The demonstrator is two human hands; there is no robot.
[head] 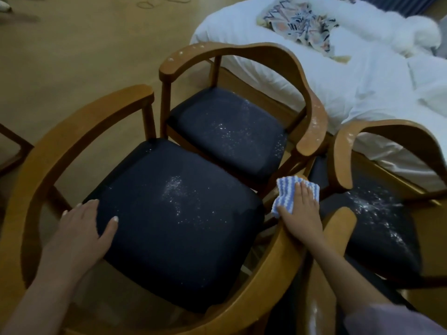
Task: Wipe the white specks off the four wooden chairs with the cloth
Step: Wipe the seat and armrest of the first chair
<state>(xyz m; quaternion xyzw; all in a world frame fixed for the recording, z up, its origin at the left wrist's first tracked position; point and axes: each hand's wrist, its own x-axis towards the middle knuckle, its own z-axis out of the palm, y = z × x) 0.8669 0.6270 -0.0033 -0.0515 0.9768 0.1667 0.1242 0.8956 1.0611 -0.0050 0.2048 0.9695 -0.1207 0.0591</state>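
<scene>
Three wooden chairs with dark blue seats show in the head view. The nearest chair [72, 131] has white specks on its seat cushion [174, 213]. My left hand [89, 226] rests flat on that cushion's left edge, fingers apart, holding nothing. My right hand [302, 209] presses a blue-and-white striped cloth [285, 192] onto the end of this chair's right armrest. The far chair [242, 52] carries specks on its seat and white smears on its armrests. The right chair [387, 129] has a heavily speckled seat [377, 213].
A bed with white bedding [338, 81] and a patterned cloth [302, 22] stands behind the chairs at the right. Tan wooden floor [72, 44] lies to the left. Part of another wooden frame [14, 151] shows at the left edge.
</scene>
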